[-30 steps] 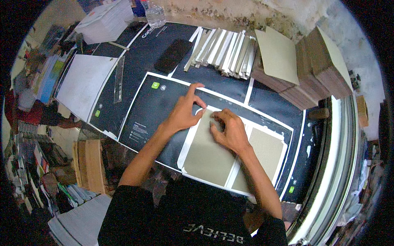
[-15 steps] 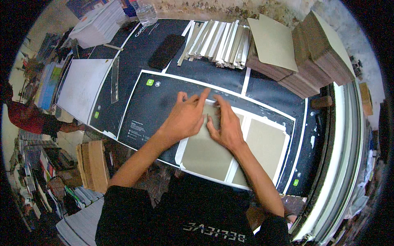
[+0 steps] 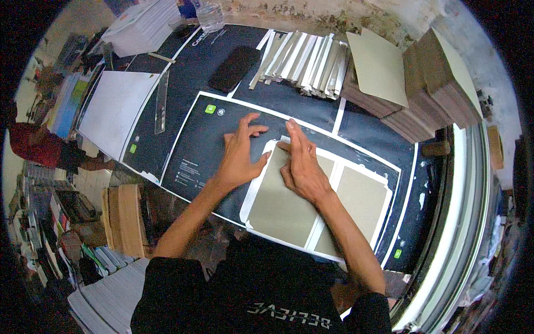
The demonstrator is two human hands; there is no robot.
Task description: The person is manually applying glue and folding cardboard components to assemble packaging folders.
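Observation:
Two grey-brown cardboard panels, a left panel (image 3: 282,212) and a right panel (image 3: 360,203), lie flat side by side on a white sheet (image 3: 315,232). The sheet shows as a strip between them and a border around them, like a book cover laid open. My left hand (image 3: 241,156) is at the far left corner, fingers curved and apart, thumb tip close to the sheet's edge. Over the left panel's far edge rests my right hand (image 3: 305,170), fingers stretched out and thumb bent beneath. Nothing shows in either hand; what lies under the right palm is hidden.
A black printed mat (image 3: 186,142) covers the table. Toward the back are a dark phone-like slab (image 3: 235,68), a pile of board strips (image 3: 306,64) and stacked cardboard (image 3: 445,83). A clear ruler (image 3: 161,103) and white sheet (image 3: 118,108) lie left. Another person (image 3: 36,146) is at far left.
My left hand has moved left, away from my right hand, and its fingers have spread. The right hand's fingers have straightened and drawn together near the panel's far edge.

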